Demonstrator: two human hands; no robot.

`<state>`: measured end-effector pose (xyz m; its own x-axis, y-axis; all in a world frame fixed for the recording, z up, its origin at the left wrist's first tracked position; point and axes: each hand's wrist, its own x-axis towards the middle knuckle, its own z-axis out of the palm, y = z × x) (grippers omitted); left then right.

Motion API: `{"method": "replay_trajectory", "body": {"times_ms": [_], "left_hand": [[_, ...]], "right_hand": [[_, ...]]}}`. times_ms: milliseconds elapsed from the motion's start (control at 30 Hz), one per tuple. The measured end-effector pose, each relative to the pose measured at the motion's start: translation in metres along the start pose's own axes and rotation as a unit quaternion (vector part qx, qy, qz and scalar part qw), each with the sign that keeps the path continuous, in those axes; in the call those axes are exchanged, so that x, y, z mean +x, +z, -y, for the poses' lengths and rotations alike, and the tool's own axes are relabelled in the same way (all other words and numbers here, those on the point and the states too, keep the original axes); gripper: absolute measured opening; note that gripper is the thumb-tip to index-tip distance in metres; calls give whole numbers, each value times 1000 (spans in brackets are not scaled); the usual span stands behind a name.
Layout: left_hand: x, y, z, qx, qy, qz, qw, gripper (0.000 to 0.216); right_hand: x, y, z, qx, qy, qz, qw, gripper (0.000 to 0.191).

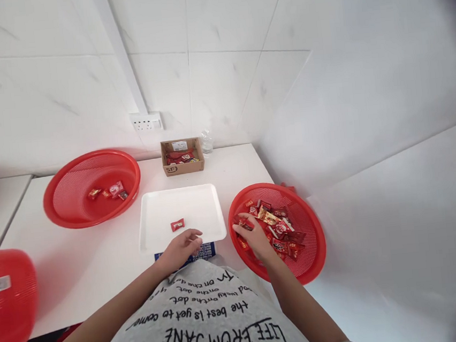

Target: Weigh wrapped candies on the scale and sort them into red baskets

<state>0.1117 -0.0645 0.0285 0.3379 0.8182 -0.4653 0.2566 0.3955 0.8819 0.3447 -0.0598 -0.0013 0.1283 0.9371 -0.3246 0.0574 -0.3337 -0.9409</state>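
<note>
My right hand (255,236) reaches into the red mesh basket (318,235) on the right. Its fingers are closed round a red-wrapped candy (241,222) near the basket's left rim. Several wrapped candies (279,225), mostly red with some cream, lie in that basket. My left hand (182,247) hovers at the front edge of the white tray (178,202), fingers loosely bent and apart, with nothing visible in them. A single red candy (177,225) lies on the tray, just beyond the left fingers. Partly hidden beneath that hand is a blue keypad panel (207,250).
Another red basket (95,218) with several candies stands at the back left. A small cardboard box (187,168) of packets sits against the wall, beside clear plastic (206,141). Red plastic (8,316) fills the near left. A socket (146,123) is on the wall.
</note>
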Motion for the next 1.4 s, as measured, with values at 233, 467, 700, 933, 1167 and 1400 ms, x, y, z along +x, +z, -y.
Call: {"method": "replay_trajectory", "body": {"times_ms": [233,467,700,933,1167,1400], "left_hand": [[2,11,-14,-161,-16,5,987,29],[-5,-14,-4,-309,-71,-38,948,26],[-13,-32,-4,-336,-70,-78,936,25],[-17,-50,12,-341,-100,-145,923,21],[-24,-67,33,-331,-123,-155,923,23],[-22,-67,35,-307,-140,-137,931,24]], "right_hand": [[-21,71,14,-6,-43,142,989,42],[-22,72,20,129,85,169,973,50],[-15,86,10,141,142,147,969,55],[-5,97,4,206,175,97,958,61],[-6,97,-7,160,160,64,972,63],[-20,105,3,118,143,131,974,86]]}}
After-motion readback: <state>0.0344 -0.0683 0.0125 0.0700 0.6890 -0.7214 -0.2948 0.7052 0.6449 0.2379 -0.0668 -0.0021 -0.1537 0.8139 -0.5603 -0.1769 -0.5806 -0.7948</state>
